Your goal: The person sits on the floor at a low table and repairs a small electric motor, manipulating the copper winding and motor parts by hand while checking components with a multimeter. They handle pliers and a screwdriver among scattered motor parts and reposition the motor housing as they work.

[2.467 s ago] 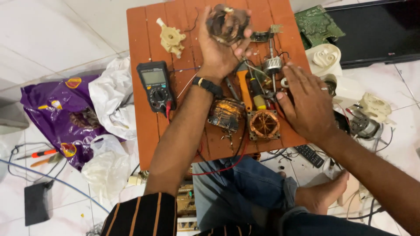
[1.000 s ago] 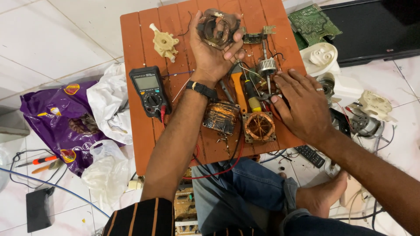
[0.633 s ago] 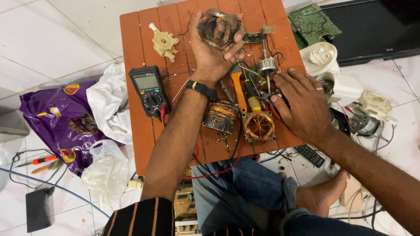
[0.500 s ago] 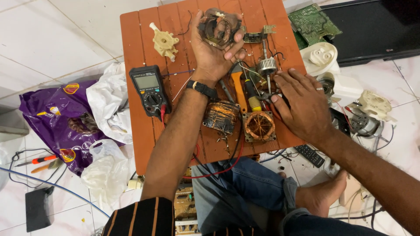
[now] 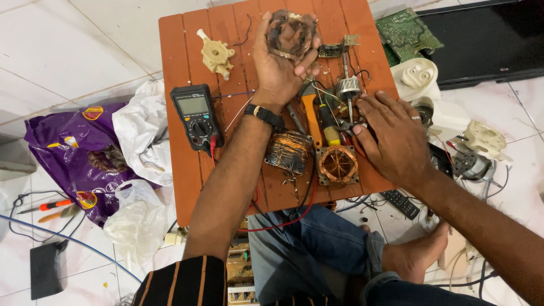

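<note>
While a purple bag [image 5: 68, 153] and white plastic bags [image 5: 141, 141] lie on the floor left of the orange slatted surface [image 5: 181, 51], a black multimeter [image 5: 195, 116] sits on the surface's left part, below a cream plastic impeller part [image 5: 215, 55]. Right of the multimeter, the left hand [image 5: 280, 62] is raised and clenched around a dusty round motor part [image 5: 290, 34]. Further right, below that part, lie two copper-wound coils [image 5: 337, 164]. The right hand [image 5: 396, 136] rests flat and released beside them, fingertips touching small pliers [image 5: 347, 126] near a motor shaft [image 5: 347, 85].
</note>
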